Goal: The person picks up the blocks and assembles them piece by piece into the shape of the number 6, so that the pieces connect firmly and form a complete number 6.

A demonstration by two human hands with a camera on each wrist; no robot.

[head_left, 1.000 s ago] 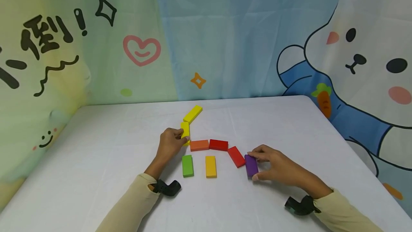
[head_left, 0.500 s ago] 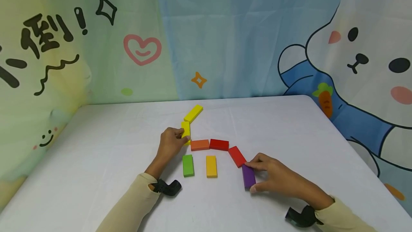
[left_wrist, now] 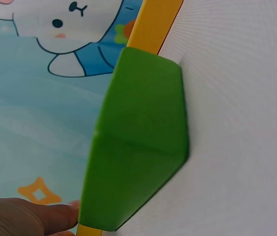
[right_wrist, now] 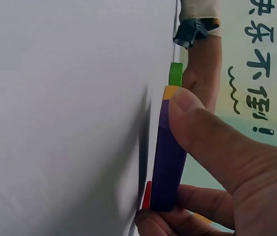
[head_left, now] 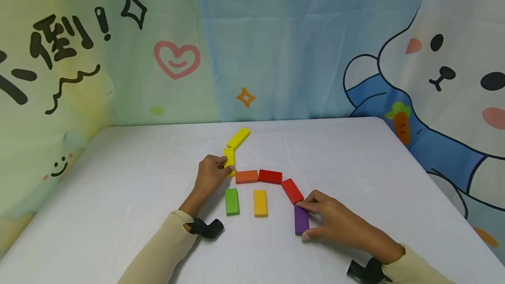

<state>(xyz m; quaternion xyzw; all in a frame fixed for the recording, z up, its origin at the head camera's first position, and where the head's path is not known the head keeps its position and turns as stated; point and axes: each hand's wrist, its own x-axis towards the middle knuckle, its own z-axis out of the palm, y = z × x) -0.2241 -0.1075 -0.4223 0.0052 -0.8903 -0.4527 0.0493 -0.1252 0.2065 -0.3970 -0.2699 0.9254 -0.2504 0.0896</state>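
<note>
My right hand [head_left: 335, 220] pinches a purple block [head_left: 301, 220] by its two ends, thumb at the near end and fingertips at the far end. That far end lies right at the lower corner of a red block [head_left: 292, 191]. In the right wrist view the thumb and fingers span the purple block [right_wrist: 168, 157] lengthwise. On the other side my left hand [head_left: 211, 174] holds a yellow block [head_left: 230, 154] between thumb and fingers, partly covering it. Another yellow block [head_left: 238, 138] slants away from its far end. An orange block [head_left: 246, 177] and a darker red block [head_left: 270, 176] continue the row.
A green block [head_left: 232, 201] and an amber block [head_left: 260, 203] lie separately below the row. The green block [left_wrist: 133, 132] fills the middle of the left wrist view. All rest on a white-covered table [head_left: 138, 165], with a printed cloth backdrop [head_left: 276, 56] behind.
My right hand has drawn the purple block toward me and slightly left, turning it straighter, to below the red block's lower corner. The left hand has stayed at the yellow block.
</note>
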